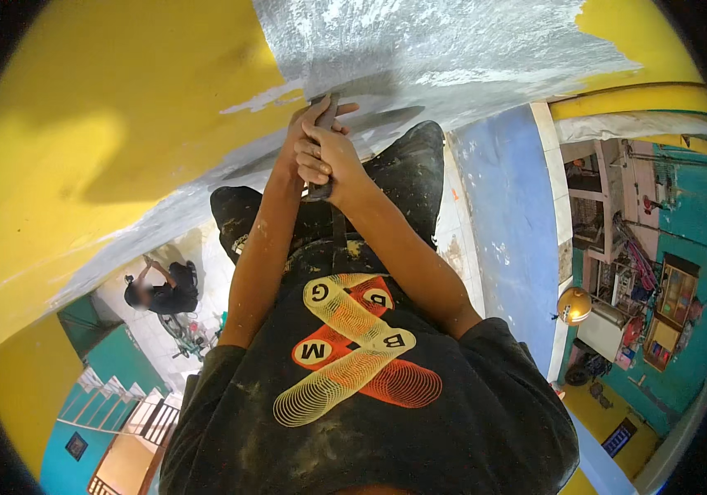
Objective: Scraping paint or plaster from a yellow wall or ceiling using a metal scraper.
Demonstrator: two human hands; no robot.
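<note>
My right hand (335,158) is closed around the lower part of a narrow, dull grey-brown hand tool (320,190), possibly a scraper. Higher up on the same tool rests my left hand (304,124), its thumb along it and some fingers stretched out behind. The tool's far end meets the wall or lies just in front of it; its tip is too small to make out. Yellow paint (161,80) covers the left of the wall. Ahead and to the right, a large rough patch (427,55) shows grey and white, with ragged paint edges.
My knees (412,161) are bent close to the wall. To the right runs a blue surface (502,185) with a pale tiled edge; a gold helmet (574,305) and cluttered shelves (668,309) lie beyond. Down left, another person (174,294) is near a bicycle (186,340).
</note>
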